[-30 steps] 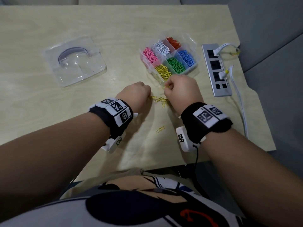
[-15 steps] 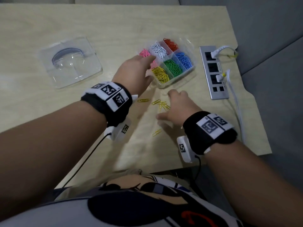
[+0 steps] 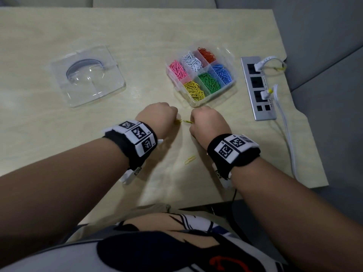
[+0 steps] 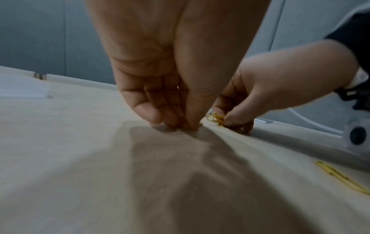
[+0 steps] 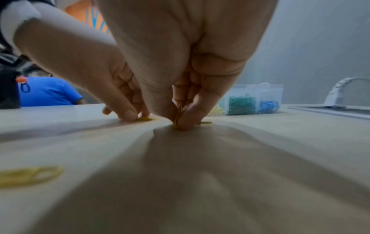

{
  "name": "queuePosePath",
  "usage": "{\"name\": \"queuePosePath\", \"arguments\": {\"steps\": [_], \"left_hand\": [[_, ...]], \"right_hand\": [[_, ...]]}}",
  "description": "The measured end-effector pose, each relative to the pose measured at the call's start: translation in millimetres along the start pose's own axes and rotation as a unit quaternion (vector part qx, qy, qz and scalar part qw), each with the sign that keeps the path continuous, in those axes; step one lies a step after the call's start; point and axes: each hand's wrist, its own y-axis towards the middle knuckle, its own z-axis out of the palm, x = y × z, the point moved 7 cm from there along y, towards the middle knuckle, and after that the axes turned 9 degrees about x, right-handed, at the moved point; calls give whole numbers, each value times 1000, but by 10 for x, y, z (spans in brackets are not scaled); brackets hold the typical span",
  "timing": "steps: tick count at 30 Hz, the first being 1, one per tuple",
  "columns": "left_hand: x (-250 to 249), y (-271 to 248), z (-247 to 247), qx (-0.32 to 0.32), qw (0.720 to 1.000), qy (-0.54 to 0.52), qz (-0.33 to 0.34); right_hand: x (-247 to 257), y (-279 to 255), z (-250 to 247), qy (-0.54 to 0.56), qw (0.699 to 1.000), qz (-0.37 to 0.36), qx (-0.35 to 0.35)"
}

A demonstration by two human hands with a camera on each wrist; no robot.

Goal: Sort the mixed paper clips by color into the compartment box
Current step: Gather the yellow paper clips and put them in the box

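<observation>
My right hand (image 3: 208, 124) pinches a few yellow clips (image 5: 178, 116) against the desk (image 3: 98, 36), just in front of the compartment box (image 3: 201, 75). My left hand (image 3: 157, 118), beside it, has fingertips curled down onto another yellow clip (image 5: 147, 118). One stray clip (image 3: 190, 160) lies nearer me.

You wear a black band (image 3: 137, 146) on your left wrist, wrapped with white panels printed with square black codes, and a small white camera block (image 3: 130, 174) hangs beneath that band. Your right wrist carries a matching band (image 3: 233, 151), with a thin black cable (image 3: 234, 195) trailing below it. Your shirt (image 3: 149, 250) is white and dark navy with a red mark.
</observation>
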Motion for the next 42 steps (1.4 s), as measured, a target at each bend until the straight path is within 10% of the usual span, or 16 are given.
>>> {"name": "queuePosePath", "arguments": {"steps": [8,12,16,22,32,36,42], "left_hand": [[-39,21,-158,-6,1000,-4,3],[-62,-95,-762,-182,978,-96,25],[-61,-106,-909,-213,967,-124,61],[-60,4,-153,-26,999,-2,19],[-168,103,56,97,995,24,-27],[-207,60,-240,4,1000,-31,-3],[-196,71,-970,-180,979,-98,17]], "right_hand": [[-39,-56,-712,156,973,0,-168],[-158,-107,-711,135,979,22,-148],[-278,-139,-359,96,993,49,-55],[-162,-98,107,-2,1000,14,1],[-96,28,104,-11,995,55,83],[-150,-37,-26,52,994,69,73],[-144,-103,-678,181,976,25,-118]]}}
